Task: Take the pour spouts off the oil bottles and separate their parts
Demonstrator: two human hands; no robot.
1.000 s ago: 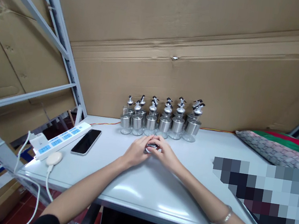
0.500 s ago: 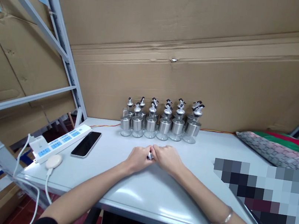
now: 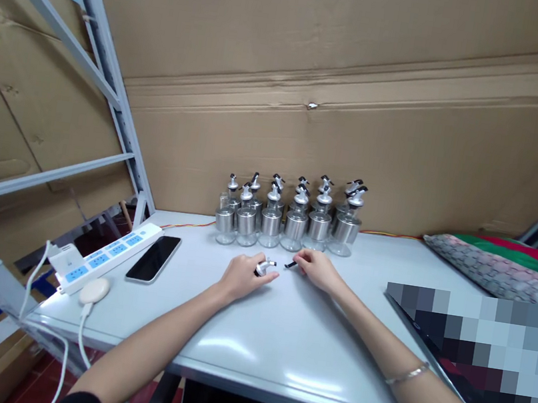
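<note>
Left of the bottles [image 3: 271,223], there is room to pass over bare tabletop [image 3: 197,251] before the phone [image 3: 154,259] and, farther out, the power strip [image 3: 112,255]. Right of the bottles, another bare stretch opens. Behind them, cardboard [image 3: 268,141] bars the way; in front, the left hand [image 3: 242,275] and right hand [image 3: 317,268] obstruct.

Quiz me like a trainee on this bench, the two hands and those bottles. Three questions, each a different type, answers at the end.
1. True or false: the left hand holds a silver pourer top.
2. What does the right hand hold? A) a phone B) a small black piece C) a glass bottle
3. Fill in: in the front row, the metal-banded bottle with no pourer top stands at the far ____ end, as the wearer sees it.

Key: 1. True. 2. B. 3. left.
</note>
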